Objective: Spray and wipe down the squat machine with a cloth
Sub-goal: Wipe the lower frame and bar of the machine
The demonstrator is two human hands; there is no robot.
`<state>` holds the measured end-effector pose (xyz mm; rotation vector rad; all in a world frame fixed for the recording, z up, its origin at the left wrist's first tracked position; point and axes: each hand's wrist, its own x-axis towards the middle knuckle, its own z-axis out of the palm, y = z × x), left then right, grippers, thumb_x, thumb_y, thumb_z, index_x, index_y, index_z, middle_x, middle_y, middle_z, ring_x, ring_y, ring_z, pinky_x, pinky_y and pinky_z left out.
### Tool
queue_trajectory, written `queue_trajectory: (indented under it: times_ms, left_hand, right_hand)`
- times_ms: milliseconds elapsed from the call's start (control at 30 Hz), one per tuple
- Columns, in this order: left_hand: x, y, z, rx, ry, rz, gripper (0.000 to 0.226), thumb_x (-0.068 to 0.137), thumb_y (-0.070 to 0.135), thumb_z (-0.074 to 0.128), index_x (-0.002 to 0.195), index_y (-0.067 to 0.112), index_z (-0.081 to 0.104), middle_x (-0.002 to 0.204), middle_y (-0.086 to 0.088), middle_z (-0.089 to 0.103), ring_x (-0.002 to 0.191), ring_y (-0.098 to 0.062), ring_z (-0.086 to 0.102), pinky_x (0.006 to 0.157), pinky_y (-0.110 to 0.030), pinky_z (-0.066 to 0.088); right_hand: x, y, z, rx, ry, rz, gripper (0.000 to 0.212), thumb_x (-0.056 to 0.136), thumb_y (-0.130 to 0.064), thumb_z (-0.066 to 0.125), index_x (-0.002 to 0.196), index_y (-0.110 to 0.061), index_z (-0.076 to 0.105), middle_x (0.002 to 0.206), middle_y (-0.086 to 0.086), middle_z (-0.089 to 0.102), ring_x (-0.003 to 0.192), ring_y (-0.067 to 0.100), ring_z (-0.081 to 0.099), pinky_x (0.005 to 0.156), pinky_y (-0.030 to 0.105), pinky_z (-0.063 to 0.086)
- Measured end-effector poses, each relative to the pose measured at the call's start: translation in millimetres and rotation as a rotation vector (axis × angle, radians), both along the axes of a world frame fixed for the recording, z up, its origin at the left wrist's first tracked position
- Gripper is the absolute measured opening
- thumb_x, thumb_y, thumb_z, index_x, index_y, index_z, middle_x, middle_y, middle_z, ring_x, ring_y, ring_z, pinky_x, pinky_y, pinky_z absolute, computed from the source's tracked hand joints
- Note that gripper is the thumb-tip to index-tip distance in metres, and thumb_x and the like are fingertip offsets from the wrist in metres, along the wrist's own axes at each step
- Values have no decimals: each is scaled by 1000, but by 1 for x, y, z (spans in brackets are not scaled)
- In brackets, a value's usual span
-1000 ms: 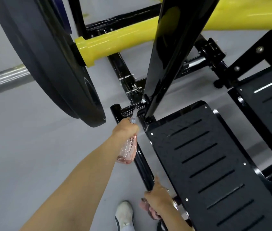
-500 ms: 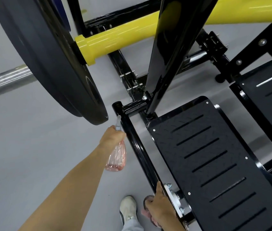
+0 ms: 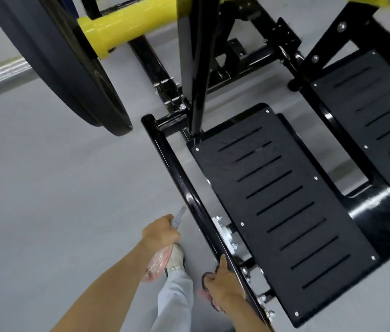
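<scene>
Bottle (image 3: 156,265) and cloth (image 3: 204,292) at the squat machine's side rail (image 3: 177,173)
The left hand (image 3: 160,234) had its grip curled round the clear pink plastic bottle, grey nozzle (image 3: 179,216) just beside the glossy round black rail. The right hand (image 3: 223,281) had its grip on the crumpled pink cloth, pressed to the rail's near end, beside the matte slotted footplate (image 3: 273,200). A black round weight plate (image 3: 69,68) stood over the grey floor (image 3: 45,188).

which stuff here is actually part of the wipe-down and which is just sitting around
Part of the job:
spray bottle, gripped by the left hand
cloth, held by the right hand
black side rail of the squat machine, next to the right hand
footplates

Just there:
weight plate
chrome bar
shoe
</scene>
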<state>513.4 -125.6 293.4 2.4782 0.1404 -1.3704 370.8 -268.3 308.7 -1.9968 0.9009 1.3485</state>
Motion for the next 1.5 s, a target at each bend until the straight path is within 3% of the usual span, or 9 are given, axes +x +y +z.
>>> queue_trajectory:
  times_ms: [200, 433, 633, 867, 1000, 1167, 1300, 1367, 1500]
  left_hand:
    - [-96, -39, 12, 1, 25, -287, 32, 75, 23, 56, 105, 35, 51, 92, 11, 60, 89, -16, 58, 70, -24, 37]
    - [-235, -92, 15, -41, 94, -478, 36, 83, 19, 48, 117, 30, 49, 85, 8, 59, 89, -20, 59, 61, -27, 36]
    - [-299, -111, -2, -33, 138, -150, 7, 78, 20, 46, 82, 25, 42, 75, 6, 55, 81, -19, 59, 71, -32, 45]
    - [-302, -145, 26, -182, -8, 305, 28, 80, 7, 54, 106, 19, 54, 65, -3, 55, 61, -19, 57, 59, -31, 48]
    - [-272, -189, 38, -359, -123, 344, 19, 79, 8, 61, 84, 26, 54, 69, -9, 62, 69, -30, 64, 75, -47, 56]
    - [-246, -259, 50, -451, -287, 216, 34, 88, 8, 58, 57, 12, 44, 42, 10, 51, 44, -6, 55, 46, -17, 42]
    - [-229, -302, 30, -427, -382, 169, 29, 87, 32, 68, 69, 16, 50, 69, 13, 56, 67, -12, 55, 65, -26, 44]
    - [-225, -314, 16, -461, -368, 179, 31, 83, 32, 72, 69, 20, 47, 73, 9, 54, 73, -17, 55, 71, -30, 47]
    - [-228, -327, -6, -567, -399, 63, 45, 81, 21, 75, 59, 25, 36, 71, 7, 42, 66, -11, 44, 72, -30, 51]
  right_hand:
    - [-105, -52, -17, 40, 5, -259, 70, 81, -32, 41, 146, -19, 19, 101, 6, 70, 90, 25, 69, 81, 45, 56]
    - [-195, -130, 43, 22, 59, 236, 28, 98, -16, 45, 125, -14, 52, 123, 7, 38, 118, 28, 51, 92, 33, 46]
    - [-245, -155, 31, -26, 6, -116, 20, 97, -25, 40, 110, -11, 46, 101, 5, 54, 101, 28, 60, 76, 35, 49]
    - [-266, -165, 33, 9, -4, -359, 27, 93, -23, 37, 117, -13, 44, 111, 12, 64, 99, 31, 62, 78, 37, 50]
    - [-270, -171, 32, 27, -44, -383, 36, 94, -30, 39, 125, -13, 43, 111, 11, 63, 98, 30, 64, 83, 36, 51]
    - [-276, -184, 28, 35, -47, -406, 41, 92, -33, 45, 127, -13, 45, 114, 11, 63, 95, 29, 66, 84, 36, 53]
    - [-278, -203, 24, 111, -48, -556, 24, 82, -22, 48, 95, -7, 59, 85, 8, 70, 53, 15, 59, 55, 26, 56]
    - [-279, -216, 27, 138, -80, -661, 13, 89, -19, 49, 84, -8, 53, 62, 1, 61, 28, 4, 47, 33, 14, 35]
    - [-287, -232, 20, 267, -166, -986, 13, 90, -6, 54, 101, 0, 58, 49, -9, 62, 35, 11, 44, 34, 15, 28]
